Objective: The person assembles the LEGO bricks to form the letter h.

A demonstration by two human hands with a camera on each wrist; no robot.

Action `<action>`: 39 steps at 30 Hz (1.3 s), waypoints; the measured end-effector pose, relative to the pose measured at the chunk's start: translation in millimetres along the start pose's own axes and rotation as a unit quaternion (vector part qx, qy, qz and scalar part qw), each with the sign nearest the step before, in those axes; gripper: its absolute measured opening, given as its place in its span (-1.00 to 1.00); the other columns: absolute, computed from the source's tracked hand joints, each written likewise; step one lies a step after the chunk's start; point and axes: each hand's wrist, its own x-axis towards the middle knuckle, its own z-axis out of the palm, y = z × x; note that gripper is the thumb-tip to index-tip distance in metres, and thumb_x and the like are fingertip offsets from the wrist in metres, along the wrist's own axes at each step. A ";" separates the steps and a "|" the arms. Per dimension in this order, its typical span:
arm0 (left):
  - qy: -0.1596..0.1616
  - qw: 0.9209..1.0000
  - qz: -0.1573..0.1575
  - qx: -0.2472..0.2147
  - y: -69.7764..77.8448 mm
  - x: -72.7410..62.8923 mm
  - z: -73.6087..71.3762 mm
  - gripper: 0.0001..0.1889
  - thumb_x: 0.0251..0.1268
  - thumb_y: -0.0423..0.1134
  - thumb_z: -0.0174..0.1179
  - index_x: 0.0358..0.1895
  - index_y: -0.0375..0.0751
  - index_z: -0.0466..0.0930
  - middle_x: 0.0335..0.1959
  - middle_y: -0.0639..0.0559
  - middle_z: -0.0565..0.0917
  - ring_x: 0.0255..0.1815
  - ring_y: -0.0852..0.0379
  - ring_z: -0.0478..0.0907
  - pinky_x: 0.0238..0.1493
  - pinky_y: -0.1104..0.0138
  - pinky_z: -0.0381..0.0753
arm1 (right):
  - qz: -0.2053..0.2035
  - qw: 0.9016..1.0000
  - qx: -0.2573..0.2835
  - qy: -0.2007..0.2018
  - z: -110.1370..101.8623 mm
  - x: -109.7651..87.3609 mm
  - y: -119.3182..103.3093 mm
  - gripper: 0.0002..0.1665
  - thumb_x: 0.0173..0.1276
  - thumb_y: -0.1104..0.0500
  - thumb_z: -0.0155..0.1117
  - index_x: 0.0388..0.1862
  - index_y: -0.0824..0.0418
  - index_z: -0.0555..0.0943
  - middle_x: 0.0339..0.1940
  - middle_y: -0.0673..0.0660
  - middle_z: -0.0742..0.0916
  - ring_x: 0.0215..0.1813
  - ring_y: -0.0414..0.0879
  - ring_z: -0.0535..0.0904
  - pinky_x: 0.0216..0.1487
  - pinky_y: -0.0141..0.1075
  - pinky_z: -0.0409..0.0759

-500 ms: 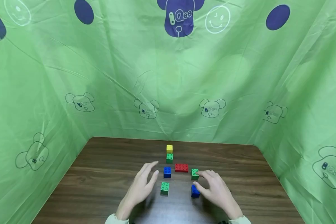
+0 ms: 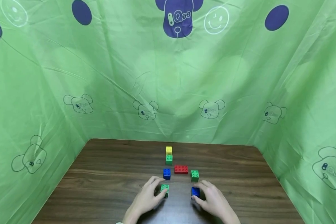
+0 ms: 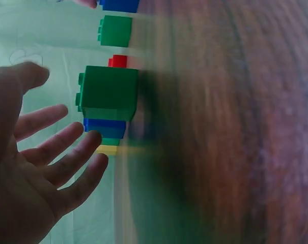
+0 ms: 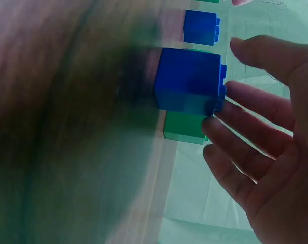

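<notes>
My left hand point(image 2: 146, 198) is beside the near green toy brick point(image 2: 164, 187), its fingers spread loosely around it. In the left wrist view a gap shows between the thumb and this green brick point(image 3: 112, 90). Across from it, my right hand point(image 2: 216, 201) reaches around the near blue brick point(image 2: 195, 192), thumb on the near side and fingers on the far side. The right wrist view shows the fingers relaxed, with the fingertips right at the studded face of that blue brick point(image 4: 188, 79). Both bricks stand on the table, studs up.
Farther back on the wooden table point(image 2: 114, 168) stand another blue brick point(image 2: 166, 174), a long red brick point(image 2: 181, 169), a green brick point(image 2: 194, 175), and a green brick point(image 2: 169, 160) in front of a yellow one point(image 2: 169, 150). A green printed curtain point(image 2: 168, 77) surrounds the table.
My left hand has moved right and nearer, to the front green brick. My right hand has drawn back from over the farther green brick to around the near blue one.
</notes>
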 end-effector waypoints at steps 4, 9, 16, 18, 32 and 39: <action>-0.008 1.000 0.019 0.017 -1.9 -1.6 3.6 -0.47 0.26 -0.05 0.38 0.27 -0.13 0.57 0.08 0.09 0.63 0.00 0.14 0.63 0.05 0.14 0.66 | 0.001 1.000 -0.009 0.000 1.4 -0.5 -0.5 -0.66 0.22 0.10 0.53 -0.02 0.09 0.73 -0.12 -0.10 0.71 -0.08 -0.22 0.65 -0.07 -0.22 0.68; -0.028 0.999 0.030 0.025 -5.1 -0.4 6.6 -0.46 0.20 -0.15 0.43 0.26 -0.15 0.57 0.06 0.08 0.64 0.00 0.16 0.63 0.02 0.19 0.66 | 0.001 1.000 -0.005 0.006 2.4 2.5 -1.8 -0.66 0.20 0.18 0.54 -0.03 0.12 0.72 -0.08 -0.02 0.76 -0.01 -0.11 0.70 -0.01 -0.16 0.69; -0.055 0.998 0.010 0.025 -7.3 2.6 7.2 -0.51 0.25 -0.24 0.41 0.25 -0.13 0.57 0.06 0.09 0.62 0.01 0.15 0.62 -0.01 0.21 0.66 | 0.031 0.999 0.042 -0.007 2.2 5.9 -2.7 -0.66 0.26 0.22 0.49 0.02 0.20 0.70 -0.04 0.09 0.77 0.02 -0.02 0.72 0.00 -0.11 0.69; -0.058 0.998 0.011 0.024 -7.2 2.7 6.9 -0.52 0.24 -0.28 0.40 0.24 -0.14 0.57 0.06 0.08 0.63 0.03 0.12 0.63 0.03 0.18 0.66 | 0.035 0.998 0.049 -0.011 1.8 6.1 -2.9 -0.66 0.26 0.23 0.49 0.02 0.22 0.70 -0.03 0.12 0.78 0.01 0.00 0.73 -0.01 -0.11 0.69; -0.094 0.995 0.033 0.027 18.6 4.8 -2.7 -0.55 0.22 -0.23 0.42 0.19 -0.11 0.59 0.05 0.11 0.64 0.06 0.15 0.62 0.10 0.19 0.65 | 0.061 0.993 0.081 -0.055 -1.2 10.4 -2.8 -0.69 0.22 0.23 0.52 -0.05 0.20 0.71 -0.07 0.19 0.79 -0.03 0.07 0.74 -0.08 -0.09 0.71; -0.123 0.991 0.051 0.035 31.7 7.1 6.6 -0.59 0.18 -0.20 0.45 0.10 -0.07 0.61 -0.04 0.17 0.64 -0.05 0.26 0.59 0.01 0.30 0.65 | 0.088 0.991 0.081 -0.063 -2.0 14.6 -4.6 -0.70 0.15 0.22 0.57 -0.13 0.16 0.72 -0.12 0.15 0.80 -0.04 0.06 0.74 -0.04 -0.02 0.70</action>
